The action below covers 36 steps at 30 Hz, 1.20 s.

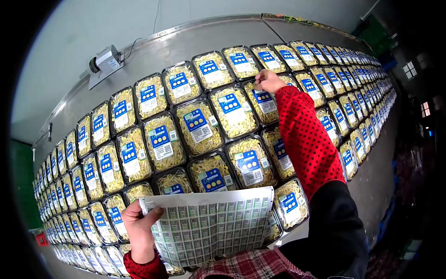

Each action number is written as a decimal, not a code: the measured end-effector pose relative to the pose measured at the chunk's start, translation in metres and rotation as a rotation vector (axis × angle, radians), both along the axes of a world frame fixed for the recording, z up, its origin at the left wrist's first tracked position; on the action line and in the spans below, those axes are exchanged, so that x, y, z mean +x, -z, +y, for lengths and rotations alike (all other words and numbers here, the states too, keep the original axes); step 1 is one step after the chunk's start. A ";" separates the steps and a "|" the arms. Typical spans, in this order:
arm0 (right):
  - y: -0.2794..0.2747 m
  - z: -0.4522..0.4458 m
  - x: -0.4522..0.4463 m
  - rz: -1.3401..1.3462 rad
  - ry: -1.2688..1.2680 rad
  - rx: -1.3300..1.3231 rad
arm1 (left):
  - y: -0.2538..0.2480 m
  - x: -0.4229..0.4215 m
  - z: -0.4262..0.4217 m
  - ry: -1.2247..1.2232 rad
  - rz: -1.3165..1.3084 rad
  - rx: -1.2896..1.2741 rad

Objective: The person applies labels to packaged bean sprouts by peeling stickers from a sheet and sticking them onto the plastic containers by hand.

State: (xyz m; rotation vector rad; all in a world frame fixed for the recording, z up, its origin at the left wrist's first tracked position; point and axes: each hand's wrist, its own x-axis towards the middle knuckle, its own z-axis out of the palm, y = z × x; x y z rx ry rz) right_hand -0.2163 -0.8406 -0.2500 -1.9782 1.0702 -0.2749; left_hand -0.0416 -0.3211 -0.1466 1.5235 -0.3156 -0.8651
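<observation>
A sheet of small printed stickers (211, 225) is pinched at its upper left corner by my left hand (141, 228), thumb on top. The sheet hangs over the nearest trays. My right hand (270, 82) reaches out over a tray of bean sprouts (265, 106) with a blue and white label, its fingers pressed together at the tray's upper edge. Whatever those fingertips hold is too small to name. Just left of that hand lies another labelled sprout tray (233, 111), with a small sticker near its right edge.
Many wrapped sprout trays (160, 142) stand in close rows across the metal table (195, 37). A grey and white device (106, 60) with a cord sits at the back left. Green crates (374, 35) are at the far right.
</observation>
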 end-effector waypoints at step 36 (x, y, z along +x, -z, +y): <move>-0.059 0.311 -0.261 -0.427 -0.408 0.598 | -0.028 -0.253 0.089 -0.427 0.076 -0.269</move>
